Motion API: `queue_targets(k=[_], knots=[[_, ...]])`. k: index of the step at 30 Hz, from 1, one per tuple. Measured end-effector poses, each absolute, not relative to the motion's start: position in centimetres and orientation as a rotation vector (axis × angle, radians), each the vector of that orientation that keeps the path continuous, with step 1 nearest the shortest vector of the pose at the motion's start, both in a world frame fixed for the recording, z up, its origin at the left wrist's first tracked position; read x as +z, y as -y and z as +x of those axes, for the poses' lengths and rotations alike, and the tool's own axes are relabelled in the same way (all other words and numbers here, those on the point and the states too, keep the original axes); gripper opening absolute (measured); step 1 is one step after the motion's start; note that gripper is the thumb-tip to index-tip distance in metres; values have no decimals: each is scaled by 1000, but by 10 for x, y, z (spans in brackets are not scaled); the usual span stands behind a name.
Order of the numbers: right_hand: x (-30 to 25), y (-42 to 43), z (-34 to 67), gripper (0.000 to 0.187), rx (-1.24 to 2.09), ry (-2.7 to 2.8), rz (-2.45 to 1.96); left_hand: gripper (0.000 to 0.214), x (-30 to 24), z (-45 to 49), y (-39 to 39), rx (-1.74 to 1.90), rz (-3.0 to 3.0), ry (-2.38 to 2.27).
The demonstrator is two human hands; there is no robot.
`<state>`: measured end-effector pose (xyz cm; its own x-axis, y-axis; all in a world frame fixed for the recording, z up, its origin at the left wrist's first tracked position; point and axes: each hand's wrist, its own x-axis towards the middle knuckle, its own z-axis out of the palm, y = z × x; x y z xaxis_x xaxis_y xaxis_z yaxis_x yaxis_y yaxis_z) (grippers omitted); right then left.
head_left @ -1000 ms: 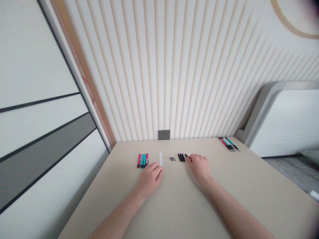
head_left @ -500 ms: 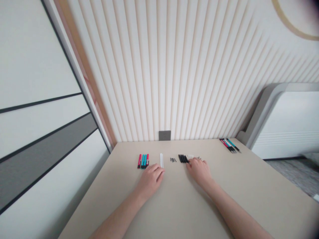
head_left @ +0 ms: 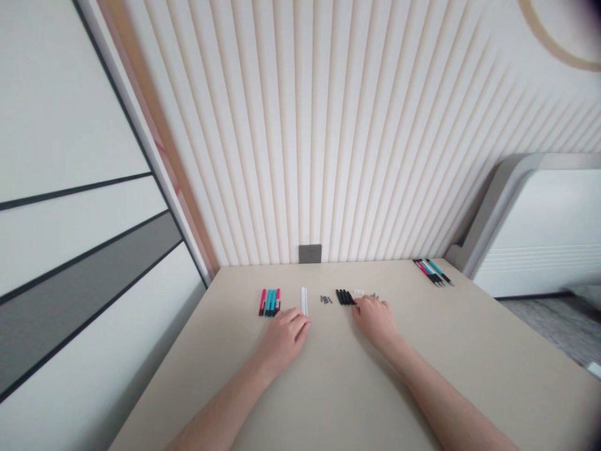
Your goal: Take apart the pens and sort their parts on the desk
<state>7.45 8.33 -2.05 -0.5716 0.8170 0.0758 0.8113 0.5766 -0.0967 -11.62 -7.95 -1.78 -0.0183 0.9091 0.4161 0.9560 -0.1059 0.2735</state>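
Observation:
On the table, my left hand (head_left: 284, 335) rests with bent fingers drawn together, beside the lower ends of thin white pen refills (head_left: 304, 300). What those fingers hold, if anything, is hidden. Left of it lie pink and blue pen barrels (head_left: 269, 302) with black ends. My right hand (head_left: 375, 321) is curled downward, its fingertips at the lower right end of a row of black pen grips (head_left: 344, 297). Whether a grip is pinched there is hidden. Small clear pieces (head_left: 359, 292) and grey pointed pieces (head_left: 374, 295) lie just beyond this hand. Tiny grey springs (head_left: 325, 300) lie between both hands.
Several pens (head_left: 432, 272) in pink, white, blue and black lie at the table's back right corner. A dark wall socket (head_left: 310, 254) sits behind the table's (head_left: 328, 388) back edge. A white cabinet stands left, and a pale headboard (head_left: 539, 232) right.
Both hands and the pen parts stay practically where they were. Only the camera view has shifted slightly.

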Motion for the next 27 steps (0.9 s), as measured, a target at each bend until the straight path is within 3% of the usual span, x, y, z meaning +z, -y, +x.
queue_targets(k=[21,27], knots=[[-20,-82,75,27,61,2626,-1340,35,-36,-129,74,-764,-2126,2069],[0,-130,102,38,-28,2427,-1537,31,-41,-130,68,-822,-2147,2074]])
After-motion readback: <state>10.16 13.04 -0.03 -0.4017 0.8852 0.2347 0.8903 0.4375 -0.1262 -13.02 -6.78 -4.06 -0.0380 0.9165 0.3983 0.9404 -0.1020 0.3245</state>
